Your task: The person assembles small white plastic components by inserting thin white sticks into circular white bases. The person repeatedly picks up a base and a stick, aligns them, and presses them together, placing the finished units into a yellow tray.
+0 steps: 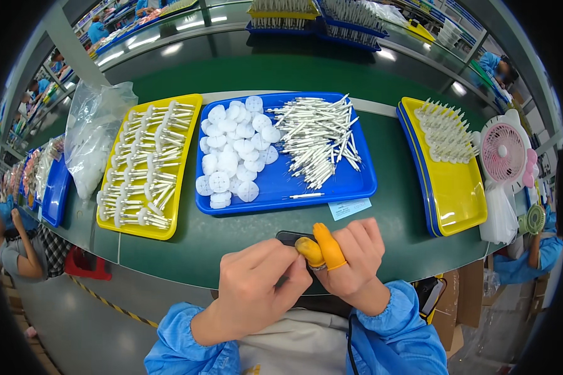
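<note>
Close in front of me, my left hand (256, 281) is closed, its thumb and fingertips pinched together. They meet the fingertips of my right hand (360, 259). Yellow finger cots (330, 245) cover the thumb and index finger of the right hand, and the thumb's cot is smudged grey. The other right fingers are curled in. Whatever lies between the fingertips is hidden. Behind the hands, a small dark flat object (288, 237) shows in part. Beyond is a blue tray (281, 208) with white round plastic discs (228, 150) and a heap of thin white sticks with wire ends (319, 140).
To the left, a yellow tray (166, 232) holds rows of discs fitted with sticks, beside a clear plastic bag (94, 137). To the right are stacked trays (460, 209) with similar pieces and a pink fan (503, 152). A pale blue label (350, 208) lies below the middle tray.
</note>
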A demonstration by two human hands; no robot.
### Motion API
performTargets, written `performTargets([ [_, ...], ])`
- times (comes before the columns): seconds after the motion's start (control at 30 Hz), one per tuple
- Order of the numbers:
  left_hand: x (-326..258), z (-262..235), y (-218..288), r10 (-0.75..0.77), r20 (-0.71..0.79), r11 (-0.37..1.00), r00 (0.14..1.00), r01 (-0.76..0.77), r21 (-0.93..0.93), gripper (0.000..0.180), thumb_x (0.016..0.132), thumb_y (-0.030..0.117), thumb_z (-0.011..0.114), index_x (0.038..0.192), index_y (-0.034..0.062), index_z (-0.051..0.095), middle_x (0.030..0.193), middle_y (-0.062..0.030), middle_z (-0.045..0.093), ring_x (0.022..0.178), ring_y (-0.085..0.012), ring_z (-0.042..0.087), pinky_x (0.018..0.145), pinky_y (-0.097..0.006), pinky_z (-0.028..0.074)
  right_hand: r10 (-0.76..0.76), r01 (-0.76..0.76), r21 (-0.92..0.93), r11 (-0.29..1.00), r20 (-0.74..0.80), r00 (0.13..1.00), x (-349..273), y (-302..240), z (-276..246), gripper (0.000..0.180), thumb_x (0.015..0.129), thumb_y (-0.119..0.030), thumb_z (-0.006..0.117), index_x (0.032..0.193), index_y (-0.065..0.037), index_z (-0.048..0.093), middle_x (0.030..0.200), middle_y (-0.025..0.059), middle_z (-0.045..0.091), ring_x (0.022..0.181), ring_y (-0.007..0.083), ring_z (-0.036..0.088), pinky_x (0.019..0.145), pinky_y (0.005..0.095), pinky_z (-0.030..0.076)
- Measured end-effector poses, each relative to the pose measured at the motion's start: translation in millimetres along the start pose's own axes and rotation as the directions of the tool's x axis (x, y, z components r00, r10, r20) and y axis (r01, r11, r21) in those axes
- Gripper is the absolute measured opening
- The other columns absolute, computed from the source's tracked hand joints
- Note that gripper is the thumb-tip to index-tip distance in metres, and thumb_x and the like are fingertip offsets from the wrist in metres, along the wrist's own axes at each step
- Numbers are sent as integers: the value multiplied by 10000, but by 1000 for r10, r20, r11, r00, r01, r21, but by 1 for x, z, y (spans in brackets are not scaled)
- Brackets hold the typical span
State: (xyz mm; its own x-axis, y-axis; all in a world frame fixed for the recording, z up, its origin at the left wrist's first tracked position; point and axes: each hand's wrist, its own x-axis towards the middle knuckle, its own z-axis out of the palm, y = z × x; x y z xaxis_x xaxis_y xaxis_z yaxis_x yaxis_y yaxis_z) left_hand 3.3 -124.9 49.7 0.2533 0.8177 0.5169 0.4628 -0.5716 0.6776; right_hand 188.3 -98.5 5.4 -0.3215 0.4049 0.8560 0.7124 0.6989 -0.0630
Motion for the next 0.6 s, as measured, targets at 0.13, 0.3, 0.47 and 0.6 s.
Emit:
performTargets([
  [0.13,-6,4,-1,48,40,997,998,-51,56,147,775,-4,787,811,42,653,718,-73,577,585,-259,615,516,-365,493,42,-42,-11,999,11,999,-2,-7,-4,444,534,-167,710,912,64,700,742,64,503,595,228,452,544,379,277],
  [0.3,-15,6,-6,104,180,995,978,-104,-9,153,768,29,798,806,55,653,721,-62,589,591,-242,627,518,-360,507,46,-46,16,999,17,999,-6,-11,-4,455,542,-157,720,942,61,705,780,80,539,607,234,468,543,380,291],
  [0.47,-15,-5,-6,28,214,999,976,-24,-22,116,759,17,775,819,40,679,709,-63,609,582,-258,625,521,-364,497,68,-70,145,987,24,997,-18,-12,2,490,586,-186,764,1001,69,708,826,97,573,614,240,488,542,382,314],
  [0.6,-15,-18,-7,-152,114,979,982,165,-121,218,813,61,816,1018,13,757,750,-82,667,606,-270,648,546,-354,503,109,-115,229,967,38,993,-22,-15,-5,511,618,-203,787,1038,79,714,858,110,611,626,250,519,539,382,334],
])
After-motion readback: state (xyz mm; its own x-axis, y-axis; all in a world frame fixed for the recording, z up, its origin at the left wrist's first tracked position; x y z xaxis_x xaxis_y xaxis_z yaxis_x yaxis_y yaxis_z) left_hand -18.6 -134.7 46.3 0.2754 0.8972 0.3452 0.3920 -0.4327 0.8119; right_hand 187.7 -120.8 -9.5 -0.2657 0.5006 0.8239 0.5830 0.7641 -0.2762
